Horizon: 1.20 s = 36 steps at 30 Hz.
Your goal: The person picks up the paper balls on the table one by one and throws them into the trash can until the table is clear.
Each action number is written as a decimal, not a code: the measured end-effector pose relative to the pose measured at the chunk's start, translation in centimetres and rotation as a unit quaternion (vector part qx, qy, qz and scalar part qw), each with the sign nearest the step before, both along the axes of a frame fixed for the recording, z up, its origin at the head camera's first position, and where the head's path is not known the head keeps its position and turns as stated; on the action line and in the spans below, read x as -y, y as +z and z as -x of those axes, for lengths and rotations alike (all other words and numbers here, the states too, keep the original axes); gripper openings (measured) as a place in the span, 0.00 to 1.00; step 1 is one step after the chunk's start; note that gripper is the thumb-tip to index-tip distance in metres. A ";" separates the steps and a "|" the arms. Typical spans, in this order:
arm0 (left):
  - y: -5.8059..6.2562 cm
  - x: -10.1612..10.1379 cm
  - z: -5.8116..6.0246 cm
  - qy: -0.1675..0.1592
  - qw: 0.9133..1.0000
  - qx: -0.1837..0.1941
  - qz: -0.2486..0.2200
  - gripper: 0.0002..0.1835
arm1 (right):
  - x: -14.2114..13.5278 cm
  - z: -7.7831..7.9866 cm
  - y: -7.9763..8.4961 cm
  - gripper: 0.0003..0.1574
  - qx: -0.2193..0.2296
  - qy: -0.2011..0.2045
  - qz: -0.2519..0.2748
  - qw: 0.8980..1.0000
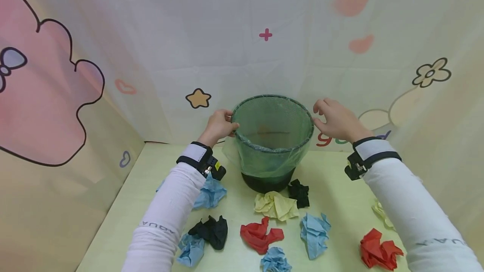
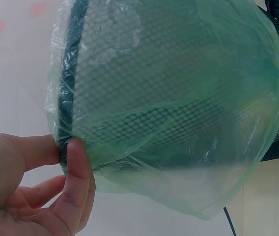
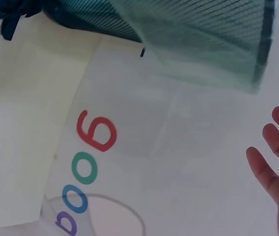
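Note:
A black mesh wastebasket [image 1: 267, 183] stands upright near the back of the table, lined with a translucent green bin bag [image 1: 264, 165] folded over its rim. My left hand [image 1: 219, 127] pinches the rim and the bag at the left side, thumb and index finger on either face of it in the left wrist view. Loose bag film [image 2: 193, 184] hangs outside the mesh there. Beside the right side of the rim is my right hand [image 1: 336, 121], its fingers loosely bent. The right wrist view shows those fingers [image 3: 265, 169] apart from the bag, holding nothing.
Crumpled papers lie in front of the basket: yellow [image 1: 277, 207], black [image 1: 298, 193], red [image 1: 261, 235], and blue [image 1: 315, 234]. More lie near my left arm and a red one [image 1: 379, 250] by my right. A printed curtain [image 1: 234, 32] hangs close behind.

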<state>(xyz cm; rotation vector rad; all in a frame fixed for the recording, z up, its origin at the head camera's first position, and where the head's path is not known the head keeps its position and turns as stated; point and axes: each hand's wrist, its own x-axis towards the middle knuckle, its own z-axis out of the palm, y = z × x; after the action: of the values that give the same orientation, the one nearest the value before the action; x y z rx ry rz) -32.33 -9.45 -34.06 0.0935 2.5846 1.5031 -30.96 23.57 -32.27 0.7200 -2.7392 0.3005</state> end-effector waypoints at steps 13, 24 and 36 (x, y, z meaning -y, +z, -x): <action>0.2 -0.1 0.0 0.008 1.000 0.001 0.000 0.27 | -2.0 -0.5 -3.2 0.11 0.023 -0.014 -0.009 1.000; 0.2 -0.1 -0.1 0.004 1.000 0.004 0.002 0.28 | -2.0 -1.9 -7.6 0.16 0.083 -0.014 0.009 0.996; 0.0 0.0 0.0 0.001 1.000 0.001 0.004 0.28 | -1.3 -2.9 -11.6 0.24 0.116 -0.003 -0.003 0.993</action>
<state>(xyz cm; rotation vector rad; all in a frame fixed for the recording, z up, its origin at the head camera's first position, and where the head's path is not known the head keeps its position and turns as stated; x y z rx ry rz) -32.38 -9.45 -34.03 0.0893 2.5899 1.4934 -28.08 24.87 -43.90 0.7203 -2.9611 0.3976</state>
